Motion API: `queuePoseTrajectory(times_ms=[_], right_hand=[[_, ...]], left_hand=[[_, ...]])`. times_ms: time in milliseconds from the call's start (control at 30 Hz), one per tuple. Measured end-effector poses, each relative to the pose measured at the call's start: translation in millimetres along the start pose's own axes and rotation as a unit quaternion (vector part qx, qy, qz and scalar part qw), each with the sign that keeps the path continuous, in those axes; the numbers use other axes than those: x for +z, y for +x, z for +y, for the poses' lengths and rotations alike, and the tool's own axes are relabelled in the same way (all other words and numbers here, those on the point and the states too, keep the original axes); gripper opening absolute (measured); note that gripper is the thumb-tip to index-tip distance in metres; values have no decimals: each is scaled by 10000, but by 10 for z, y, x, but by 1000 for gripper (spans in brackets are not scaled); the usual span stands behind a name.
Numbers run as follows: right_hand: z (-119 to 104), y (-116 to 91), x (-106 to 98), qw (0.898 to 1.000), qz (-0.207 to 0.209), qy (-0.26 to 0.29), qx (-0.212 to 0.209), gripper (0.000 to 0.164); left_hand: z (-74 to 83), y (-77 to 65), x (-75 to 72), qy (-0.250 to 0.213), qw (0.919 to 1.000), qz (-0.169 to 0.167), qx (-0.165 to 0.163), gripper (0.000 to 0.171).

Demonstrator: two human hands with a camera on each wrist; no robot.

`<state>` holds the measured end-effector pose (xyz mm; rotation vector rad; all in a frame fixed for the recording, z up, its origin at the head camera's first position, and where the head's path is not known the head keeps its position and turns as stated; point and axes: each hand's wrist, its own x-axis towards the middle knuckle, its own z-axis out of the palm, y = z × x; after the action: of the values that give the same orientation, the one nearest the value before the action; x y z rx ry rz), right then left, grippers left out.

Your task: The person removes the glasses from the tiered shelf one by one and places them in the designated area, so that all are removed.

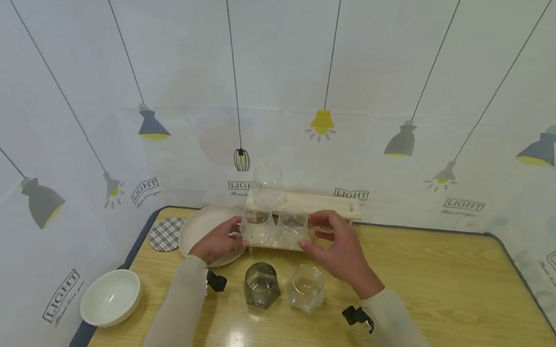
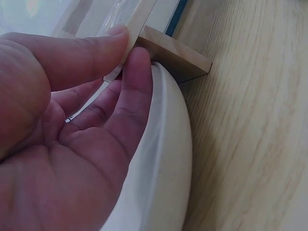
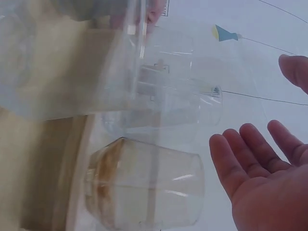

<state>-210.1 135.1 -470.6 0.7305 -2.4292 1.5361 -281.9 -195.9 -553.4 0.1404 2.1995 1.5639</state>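
Note:
A small wooden rack [image 1: 313, 203] stands against the wall with clear glasses on it. One clear glass [image 1: 267, 181] is at the back left; in front are a left glass [image 1: 257, 228] and a right glass [image 1: 292, 229]. My left hand [image 1: 221, 240] pinches the wooden edge at the rack's left end, thumb above and fingers below. By the rack's right end, my right hand [image 1: 343, 252] has its fingers spread. In the right wrist view those fingers are apart from a glass with a brownish base [image 3: 144, 187].
A grey glass [image 1: 261, 286] and a clear glass [image 1: 306, 288] stand in front of the rack. Left of it are a cream plate [image 1: 194, 232], partly behind my left hand, a checked coaster [image 1: 165, 234] and a white bowl [image 1: 111, 297]. Patterned sheeting [image 1: 288, 83] rises behind the table.

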Motion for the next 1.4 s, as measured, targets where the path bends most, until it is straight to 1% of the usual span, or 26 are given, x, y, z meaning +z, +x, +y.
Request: queuePoseTrajectory(times_ms=[100,167,400,633,767,900,1000,1100,1267,1400], right_hand=[[-32,147,21,10000,86,-3,-5,51],[-51,248,45,9999,105,-21,50,52],[-62,625,198,9995,26,-58,306,66],[5,966,401,9971,-47,-590,482,79],[59,1154,471,9953,-80,-674,683,86],[124,1319,523,9923,-138,-705,1004,93],[166,1399,567,9890,-254,-769,1236,98],[185,1445,609,9859,-393,-859,1378,99],[182,1479,624,9844,-541,-915,1404,92],[177,1475,598,9859,-562,-847,1329,87]], left_hand=[[-16,7,8,2,10000,-1,13,68],[-22,11,13,21,10000,-7,21,67],[-24,-6,21,-66,10000,57,-17,69],[-57,-40,10,-56,9999,51,-113,69],[-48,-25,-1,39,9999,58,-77,69],[-19,6,-10,152,9999,77,8,68],[-4,19,-15,237,9997,97,24,66],[2,14,-12,289,9995,99,29,66],[2,-6,-13,306,9995,81,14,67],[2,-15,-20,319,9994,70,60,67]])
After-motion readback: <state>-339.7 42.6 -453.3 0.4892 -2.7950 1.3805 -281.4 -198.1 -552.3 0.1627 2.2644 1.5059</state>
